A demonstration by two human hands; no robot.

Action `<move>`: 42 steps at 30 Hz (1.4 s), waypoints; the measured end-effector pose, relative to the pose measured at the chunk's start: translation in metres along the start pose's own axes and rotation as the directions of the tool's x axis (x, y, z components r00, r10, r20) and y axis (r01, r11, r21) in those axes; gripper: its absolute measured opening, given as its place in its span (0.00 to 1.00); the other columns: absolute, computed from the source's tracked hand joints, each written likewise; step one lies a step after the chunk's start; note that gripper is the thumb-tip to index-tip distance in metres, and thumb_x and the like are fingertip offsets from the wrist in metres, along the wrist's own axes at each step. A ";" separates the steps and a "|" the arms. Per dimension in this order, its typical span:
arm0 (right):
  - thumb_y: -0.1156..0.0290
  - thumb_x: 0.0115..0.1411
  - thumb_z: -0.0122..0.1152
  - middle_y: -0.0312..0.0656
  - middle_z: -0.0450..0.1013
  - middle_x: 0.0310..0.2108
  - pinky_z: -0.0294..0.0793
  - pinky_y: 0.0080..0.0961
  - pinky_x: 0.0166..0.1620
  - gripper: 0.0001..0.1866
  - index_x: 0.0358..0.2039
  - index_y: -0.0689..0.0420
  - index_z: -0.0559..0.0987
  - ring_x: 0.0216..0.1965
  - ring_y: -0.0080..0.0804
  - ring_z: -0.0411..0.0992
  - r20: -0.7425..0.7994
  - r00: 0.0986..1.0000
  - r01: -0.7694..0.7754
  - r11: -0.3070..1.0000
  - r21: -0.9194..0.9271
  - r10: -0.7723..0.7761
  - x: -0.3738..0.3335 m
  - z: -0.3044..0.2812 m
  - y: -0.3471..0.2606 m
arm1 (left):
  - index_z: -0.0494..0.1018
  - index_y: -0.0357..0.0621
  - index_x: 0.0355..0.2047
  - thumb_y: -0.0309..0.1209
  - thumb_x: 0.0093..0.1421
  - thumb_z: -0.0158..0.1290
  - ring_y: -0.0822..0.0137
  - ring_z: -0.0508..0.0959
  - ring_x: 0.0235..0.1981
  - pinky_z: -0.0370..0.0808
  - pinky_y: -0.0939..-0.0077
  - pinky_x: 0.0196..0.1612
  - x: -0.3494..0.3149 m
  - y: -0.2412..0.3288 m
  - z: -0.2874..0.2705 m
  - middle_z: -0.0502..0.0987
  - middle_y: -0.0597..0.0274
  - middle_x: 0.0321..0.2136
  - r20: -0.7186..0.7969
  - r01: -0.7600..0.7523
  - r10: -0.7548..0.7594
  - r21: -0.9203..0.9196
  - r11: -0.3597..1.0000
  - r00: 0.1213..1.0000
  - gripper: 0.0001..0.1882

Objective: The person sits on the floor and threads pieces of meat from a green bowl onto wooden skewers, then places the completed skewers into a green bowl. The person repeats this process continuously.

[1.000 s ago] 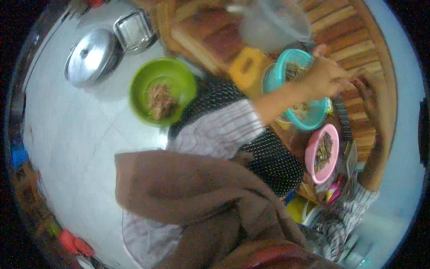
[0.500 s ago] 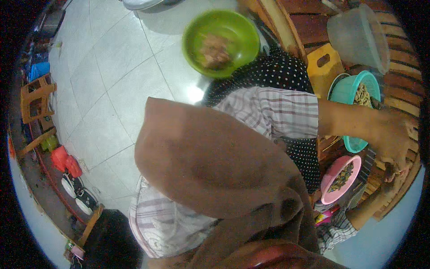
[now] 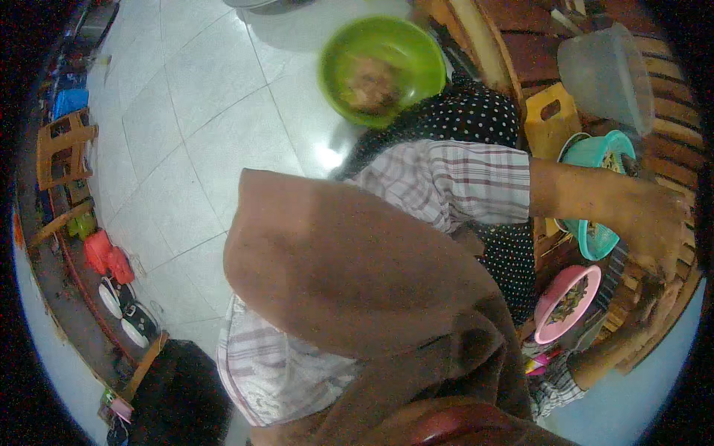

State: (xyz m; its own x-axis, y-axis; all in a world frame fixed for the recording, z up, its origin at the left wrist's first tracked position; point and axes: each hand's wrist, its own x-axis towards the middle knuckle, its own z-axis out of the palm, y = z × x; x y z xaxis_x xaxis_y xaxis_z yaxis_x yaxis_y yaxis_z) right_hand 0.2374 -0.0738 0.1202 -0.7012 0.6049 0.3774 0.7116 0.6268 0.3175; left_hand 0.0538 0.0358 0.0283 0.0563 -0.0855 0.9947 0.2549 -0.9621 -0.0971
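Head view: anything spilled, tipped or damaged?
Possibly: a few pale strands show just outside the teal basket, which holds similar-looking bits, so they may be spillage; too small to be sure. Nothing else clearly stands out.

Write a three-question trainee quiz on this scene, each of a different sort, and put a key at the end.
1. Multiple choice: what colour is the bowl with food in it on the tiled floor? A) pink B) turquoise C) green
2. True or false: the yellow board has an oblong cut-out in it.
3. Short answer: in this view, which hand's forearm crosses in front of the turquoise basket?

Key:
1. C, the green bowl.
2. True.
3. The left hand.
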 end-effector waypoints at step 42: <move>0.70 0.64 0.53 0.37 0.64 0.33 0.72 0.27 0.37 0.11 0.45 0.58 0.70 0.32 0.26 0.63 0.826 0.262 -0.140 -0.827 0.545 0.500 -0.250 0.113 -0.126 | 0.78 0.37 0.33 0.34 0.62 0.51 0.71 0.76 0.26 0.73 0.75 0.29 -0.270 0.120 -0.440 0.79 0.60 0.26 -0.534 0.827 -0.747 0.561 0.038 0.397 0.12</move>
State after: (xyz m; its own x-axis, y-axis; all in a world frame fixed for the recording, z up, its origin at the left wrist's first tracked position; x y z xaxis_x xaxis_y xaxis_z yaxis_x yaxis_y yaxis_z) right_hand 0.3182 -0.2483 -0.1128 0.1356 0.8771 -0.4607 -0.5142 -0.3352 -0.7894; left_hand -0.3553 -0.1706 -0.2375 -0.6831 0.5465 0.4844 0.5982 0.0381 0.8005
